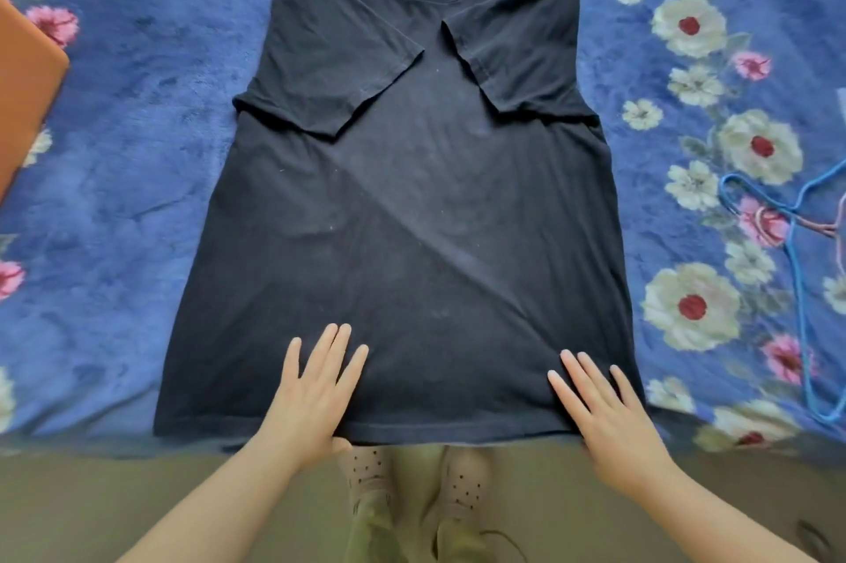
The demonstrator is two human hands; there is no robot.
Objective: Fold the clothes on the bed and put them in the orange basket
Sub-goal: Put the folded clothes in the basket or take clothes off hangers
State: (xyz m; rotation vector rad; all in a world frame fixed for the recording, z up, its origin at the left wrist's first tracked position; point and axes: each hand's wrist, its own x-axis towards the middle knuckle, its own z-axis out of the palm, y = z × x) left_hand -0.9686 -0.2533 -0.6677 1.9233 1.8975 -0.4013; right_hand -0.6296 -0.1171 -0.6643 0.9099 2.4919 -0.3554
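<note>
A black T-shirt (412, 205) lies flat on the bed, collar away from me, with both short sleeves folded inward over the chest. My left hand (316, 393) rests flat on its hem left of the middle, fingers straight, thumb at the hem edge. My right hand (604, 416) lies flat on the hem near the shirt's right corner, fingers straight. A corner of the orange basket (27, 90) shows at the left edge of the view.
The blue floral blanket (137, 196) covers the bed. A blue hanger (796, 269) and a pink one lie on it at the right. The bed's front edge runs just below the hem; my feet (412, 484) stand on the floor beneath.
</note>
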